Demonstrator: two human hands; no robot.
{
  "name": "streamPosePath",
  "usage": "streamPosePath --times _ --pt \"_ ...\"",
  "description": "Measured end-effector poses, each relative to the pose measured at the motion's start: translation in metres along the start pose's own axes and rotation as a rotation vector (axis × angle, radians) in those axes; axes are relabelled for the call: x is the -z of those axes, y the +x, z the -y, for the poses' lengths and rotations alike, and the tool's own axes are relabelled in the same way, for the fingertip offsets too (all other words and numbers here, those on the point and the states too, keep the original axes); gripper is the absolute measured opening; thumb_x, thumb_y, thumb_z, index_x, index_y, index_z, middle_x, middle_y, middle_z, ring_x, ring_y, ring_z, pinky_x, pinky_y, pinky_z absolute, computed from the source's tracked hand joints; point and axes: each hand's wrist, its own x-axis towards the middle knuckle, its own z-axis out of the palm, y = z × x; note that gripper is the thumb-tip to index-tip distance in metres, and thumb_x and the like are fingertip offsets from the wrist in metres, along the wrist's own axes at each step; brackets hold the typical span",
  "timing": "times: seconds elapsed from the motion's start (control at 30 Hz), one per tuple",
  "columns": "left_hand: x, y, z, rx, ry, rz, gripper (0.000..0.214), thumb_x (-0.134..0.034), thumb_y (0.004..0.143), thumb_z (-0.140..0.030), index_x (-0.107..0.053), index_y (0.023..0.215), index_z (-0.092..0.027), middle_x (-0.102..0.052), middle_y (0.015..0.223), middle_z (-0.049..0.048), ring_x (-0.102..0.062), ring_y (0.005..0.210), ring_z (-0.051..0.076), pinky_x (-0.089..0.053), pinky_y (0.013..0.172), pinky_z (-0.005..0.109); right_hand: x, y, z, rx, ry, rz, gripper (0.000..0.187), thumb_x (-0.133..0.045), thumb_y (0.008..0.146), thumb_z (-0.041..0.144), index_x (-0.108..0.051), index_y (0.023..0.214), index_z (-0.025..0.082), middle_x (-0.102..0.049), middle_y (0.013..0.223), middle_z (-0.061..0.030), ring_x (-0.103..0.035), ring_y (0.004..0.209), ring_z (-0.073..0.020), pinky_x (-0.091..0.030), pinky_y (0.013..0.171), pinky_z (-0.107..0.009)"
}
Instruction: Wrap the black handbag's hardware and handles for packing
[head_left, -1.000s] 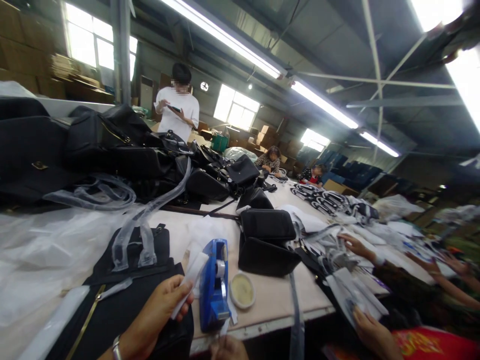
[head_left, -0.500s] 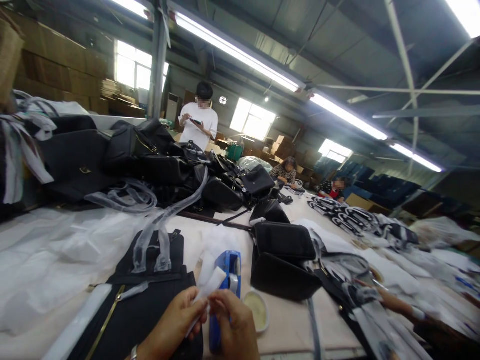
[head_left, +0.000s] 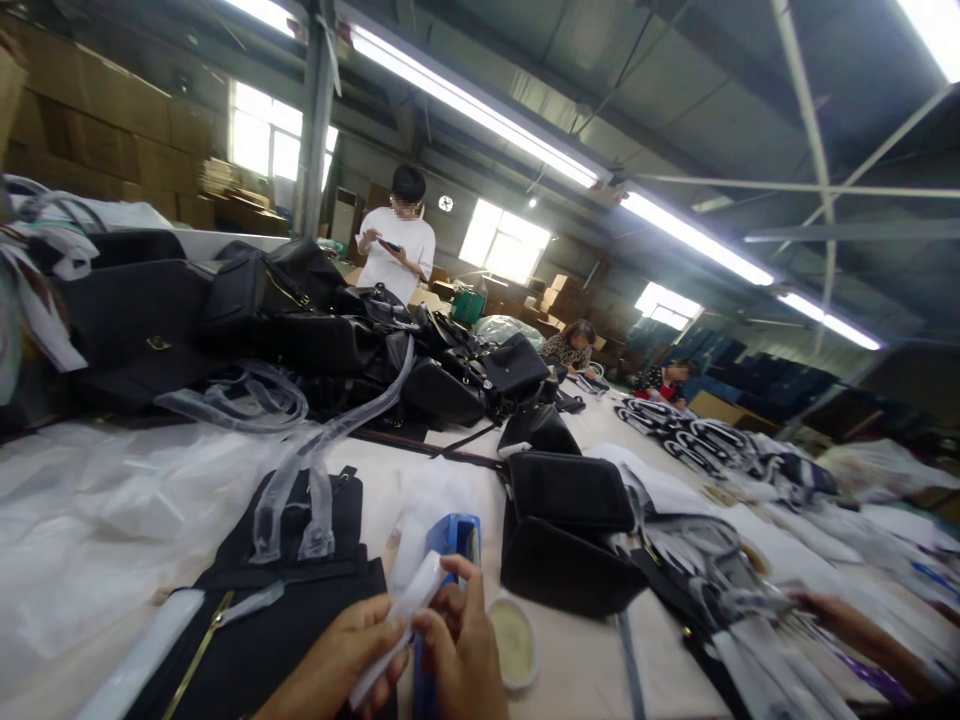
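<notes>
Left hand (head_left: 371, 638) pinched white strip (head_left: 417, 592); right hand (head_left: 471, 645) curled against it, grip unclear, wrist cropped; blue dispenser (head_left: 441, 534) half-hidden

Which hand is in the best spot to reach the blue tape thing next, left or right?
Probably the right hand: it looks nearer the blue tape dispenser, though it's busy at the white strip. The left hand, gripping that strip, is nearer the black bag.
</notes>
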Motion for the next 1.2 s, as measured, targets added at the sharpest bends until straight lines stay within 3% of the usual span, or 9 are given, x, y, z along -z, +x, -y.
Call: streamPosePath --times 0.17,0.37,0.5,0.57,0.77,0.87,1.0,1.1,1.2 --pt "0.004 -0.010 -0.016 0.135 -0.257 0.059 0.029 -0.067 0.081 -0.043 -0.059 0.088 -0.015 -0.053 0.062 -0.0010 -0.043 0.047 0.007 -0.034 0.042 0.017 -0.013 0.002 -0.013 0.132 0.080 0.005 0.047 -0.047 0.093 0.047 -0.044 0.132 0.022 -0.063 0.081 -0.0020 -0.055 0.059 -0.0139 -0.043 0.053 -0.024" --pt "0.009 -0.013 -0.019 0.160 -0.310 0.057 0.026 -0.064 0.083 -0.037 -0.063 0.087 -0.012 -0.052 0.063 -0.0001 -0.042 0.046 0.007 -0.034 0.042 0.018 -0.012 0.008 -0.016 0.117 0.124 0.127 0.041 -0.047 0.093 0.047 -0.057 0.126 0.026 -0.062 0.079 -0.0018 -0.056 0.061 -0.0154 -0.046 0.056 -0.025" --pt "0.001 -0.012 -0.019 0.119 -0.240 0.005 0.035 -0.071 0.077 -0.045 -0.060 0.084 -0.013 -0.053 0.063 -0.0006 -0.043 0.047 0.007 -0.034 0.043 0.019 -0.002 0.002 -0.008 0.088 0.045 -0.023 0.051 -0.046 0.093 0.047 -0.043 0.140 0.026 -0.065 0.094 -0.0041 -0.060 0.064 -0.0153 -0.049 0.061 -0.026" --pt "-0.002 -0.008 -0.012 0.096 -0.172 -0.022 0.041 -0.073 0.073 -0.052 -0.056 0.082 -0.016 -0.054 0.064 -0.0014 -0.043 0.047 0.007 -0.034 0.043 0.019 0.000 -0.002 -0.004 0.063 -0.059 -0.134 0.058 -0.048 0.092 0.048 -0.037 0.143 0.022 -0.063 0.083 -0.0017 -0.059 0.061 -0.0155 -0.048 0.060 -0.026" --pt "0.000 0.002 0.012 -0.090 0.228 -0.020 0.054 -0.056 0.076 -0.073 -0.055 0.083 -0.020 -0.055 0.060 -0.0027 -0.047 0.046 0.011 -0.035 0.043 0.021 -0.017 -0.003 0.001 0.030 -0.171 -0.148 0.067 -0.064 0.080 0.031 -0.039 0.141 0.021 -0.062 0.069 0.0020 -0.056 0.057 -0.0170 -0.045 0.055 -0.025" --pt "0.000 -0.003 0.004 -0.140 0.324 -0.021 0.052 -0.053 0.077 -0.074 -0.057 0.081 -0.021 -0.058 0.062 -0.0002 -0.049 0.054 0.014 -0.039 0.048 0.024 -0.024 0.004 0.001 0.035 -0.141 -0.132 0.067 -0.064 0.077 0.025 -0.042 0.140 0.022 -0.068 0.081 -0.0022 -0.063 0.066 -0.0199 -0.051 0.062 -0.027" --pt "-0.003 -0.010 -0.011 -0.174 0.275 -0.030 0.048 -0.062 0.073 -0.070 -0.060 0.077 -0.022 -0.065 0.079 0.0048 -0.056 0.076 0.021 -0.049 0.073 0.029 -0.025 0.010 0.003 0.103 -0.106 -0.122 0.071 -0.065 0.073 0.020 -0.043 0.140 0.024 -0.066 0.118 -0.0098 -0.066 0.100 -0.0275 -0.052 0.087 -0.035" --pt "0.000 -0.007 -0.005 -0.193 0.256 -0.001 0.048 -0.063 0.073 -0.070 -0.063 0.081 -0.022 -0.067 0.086 0.0079 -0.058 0.084 0.024 -0.049 0.078 0.031 -0.024 0.011 0.004 0.100 -0.137 -0.070 0.074 -0.062 0.072 0.016 -0.042 0.142 0.025 -0.061 0.130 -0.0094 -0.061 0.113 -0.0301 -0.046 0.098 -0.041" --pt "0.006 0.001 0.012 -0.172 0.175 -0.027 0.053 -0.065 0.069 -0.072 -0.063 0.083 -0.021 -0.068 0.088 0.0085 -0.059 0.083 0.024 -0.049 0.073 0.031 -0.023 0.013 -0.001 0.101 -0.144 -0.006 0.075 -0.061 0.073 0.021 -0.039 0.144 0.026 -0.062 0.128 -0.0096 -0.064 0.107 -0.0306 -0.049 0.092 -0.041"
